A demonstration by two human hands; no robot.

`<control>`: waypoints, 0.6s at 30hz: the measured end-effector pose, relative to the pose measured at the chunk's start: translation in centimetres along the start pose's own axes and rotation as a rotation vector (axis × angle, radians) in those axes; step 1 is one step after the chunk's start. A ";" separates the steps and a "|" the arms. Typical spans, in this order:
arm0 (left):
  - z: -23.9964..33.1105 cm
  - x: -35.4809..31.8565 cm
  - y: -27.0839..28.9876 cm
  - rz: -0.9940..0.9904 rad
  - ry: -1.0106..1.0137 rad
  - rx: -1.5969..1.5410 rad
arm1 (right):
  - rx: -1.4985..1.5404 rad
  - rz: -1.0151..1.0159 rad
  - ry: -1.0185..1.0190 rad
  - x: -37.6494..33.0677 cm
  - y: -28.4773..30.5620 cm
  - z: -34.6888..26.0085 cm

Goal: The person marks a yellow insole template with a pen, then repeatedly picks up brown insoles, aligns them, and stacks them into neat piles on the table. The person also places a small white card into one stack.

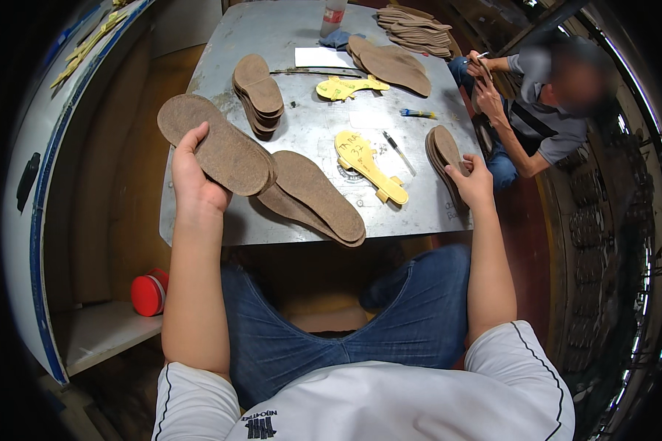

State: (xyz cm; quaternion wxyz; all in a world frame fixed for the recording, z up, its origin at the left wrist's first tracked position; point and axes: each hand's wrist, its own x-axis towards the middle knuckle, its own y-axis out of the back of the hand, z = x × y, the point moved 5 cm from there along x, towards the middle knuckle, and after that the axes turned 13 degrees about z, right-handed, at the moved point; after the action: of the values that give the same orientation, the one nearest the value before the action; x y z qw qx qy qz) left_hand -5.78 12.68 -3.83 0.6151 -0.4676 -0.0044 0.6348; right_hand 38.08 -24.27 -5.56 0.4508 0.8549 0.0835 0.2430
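My left hand (197, 180) grips a few brown felt-like insoles (217, 143), thumb on top, above the table's left front part. Partly beneath them, more insoles of the same kind (312, 195) lie overlapped near the front edge. At the table's right edge my right hand (472, 184) closes on the side of a small stack of brown insoles (443, 151), its thumb and fingers at their edge. Between the hands lies a yellow sole-shaped template (360, 158) with side tabs and handwriting, a black-capped pen (399, 153) beside it.
The grey metal table (309, 117) carries another insole stack (259, 92), a second yellow template (351, 87), a wide insole pile (390, 62) and a tall far pile (413, 31). A bottle (333, 16) stands behind. A co-worker (526, 110) sits at the right. A red container (148, 294) rests lower left.
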 end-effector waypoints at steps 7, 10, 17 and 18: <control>0.0 0.1 -0.1 -0.018 0.010 -0.012 | -0.200 -0.093 0.035 -0.1 -0.7 -0.1; -0.1 0.0 -0.1 -0.010 0.012 -0.010 | -0.217 -0.102 0.062 -0.3 -1.2 -0.5; -0.1 -0.3 -0.2 0.006 0.011 -0.008 | -0.167 -0.089 0.058 -0.1 -0.8 -0.8; -0.1 -0.3 -0.2 0.007 0.012 -0.010 | -0.163 -0.091 0.045 -0.1 -0.6 -0.8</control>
State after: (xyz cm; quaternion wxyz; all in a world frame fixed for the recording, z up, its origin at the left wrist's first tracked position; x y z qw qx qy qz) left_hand -5.65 12.46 -3.64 0.6107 -0.4743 -0.0022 0.6341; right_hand 37.66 -23.38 -5.75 0.5276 0.8048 0.1123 0.2475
